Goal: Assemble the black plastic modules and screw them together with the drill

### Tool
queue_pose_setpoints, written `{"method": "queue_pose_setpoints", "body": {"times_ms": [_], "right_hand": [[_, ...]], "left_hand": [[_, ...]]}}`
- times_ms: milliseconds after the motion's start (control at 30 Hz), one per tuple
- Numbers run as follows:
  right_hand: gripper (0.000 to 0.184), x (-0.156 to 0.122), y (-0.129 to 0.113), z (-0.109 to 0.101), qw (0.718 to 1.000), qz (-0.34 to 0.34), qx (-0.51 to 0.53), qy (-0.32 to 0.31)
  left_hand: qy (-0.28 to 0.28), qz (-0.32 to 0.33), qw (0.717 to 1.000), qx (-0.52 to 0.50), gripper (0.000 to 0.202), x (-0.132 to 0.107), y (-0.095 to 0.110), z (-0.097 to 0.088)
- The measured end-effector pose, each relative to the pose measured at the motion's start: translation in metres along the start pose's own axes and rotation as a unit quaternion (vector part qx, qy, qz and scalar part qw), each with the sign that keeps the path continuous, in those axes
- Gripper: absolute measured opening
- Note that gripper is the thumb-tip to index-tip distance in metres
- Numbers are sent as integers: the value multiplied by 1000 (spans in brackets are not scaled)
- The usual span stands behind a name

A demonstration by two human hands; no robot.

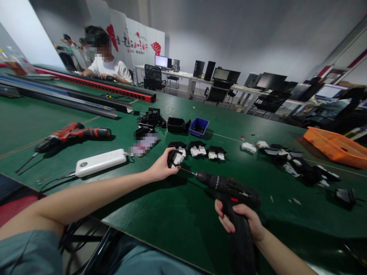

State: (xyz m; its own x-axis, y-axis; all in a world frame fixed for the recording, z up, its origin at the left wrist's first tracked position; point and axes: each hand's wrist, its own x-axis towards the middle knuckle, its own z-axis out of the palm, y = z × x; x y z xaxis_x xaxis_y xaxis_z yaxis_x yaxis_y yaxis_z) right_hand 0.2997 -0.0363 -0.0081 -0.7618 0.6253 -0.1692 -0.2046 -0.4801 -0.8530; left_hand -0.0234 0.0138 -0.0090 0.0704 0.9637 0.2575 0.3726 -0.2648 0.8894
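Black drill (229, 189), apparently cut off below.

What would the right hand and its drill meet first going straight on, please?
With the right hand behind it, the drill bit would likely first meet the black-and-white part in the left hand; depth at the tip is unclear.

Legible text is being carried only by the white panel (159, 35), which is being seen far beyond the left hand (160, 166), slightly to its left. Large red and black brush-style Chinese characters (141, 44) are being displayed on it; the ending is being read as 加油干, the earlier ones being too blurred to confirm. A smaller line (137, 51) is being printed underneath, too small to be made out. A red fist graphic (155, 47) is being shown right of the characters. Pale markings (244, 194) on the black drill (229, 186), being gripped by the right hand (243, 218), are being blurred past reading.
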Motion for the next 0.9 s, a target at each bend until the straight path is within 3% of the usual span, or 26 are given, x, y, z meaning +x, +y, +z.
{"method": "queue_pose_setpoints", "body": {"times_ms": [633, 900], "right_hand": [[32, 0, 0, 2, 999, -10, 44, -18], [38, -3, 3, -6, 999, 7, 37, -22]], "left_hand": [[-3, 49, 998, 42, 68, -1, -3, 1], [-25, 68, 981, 179, 72, -4, 1, -7]]}}
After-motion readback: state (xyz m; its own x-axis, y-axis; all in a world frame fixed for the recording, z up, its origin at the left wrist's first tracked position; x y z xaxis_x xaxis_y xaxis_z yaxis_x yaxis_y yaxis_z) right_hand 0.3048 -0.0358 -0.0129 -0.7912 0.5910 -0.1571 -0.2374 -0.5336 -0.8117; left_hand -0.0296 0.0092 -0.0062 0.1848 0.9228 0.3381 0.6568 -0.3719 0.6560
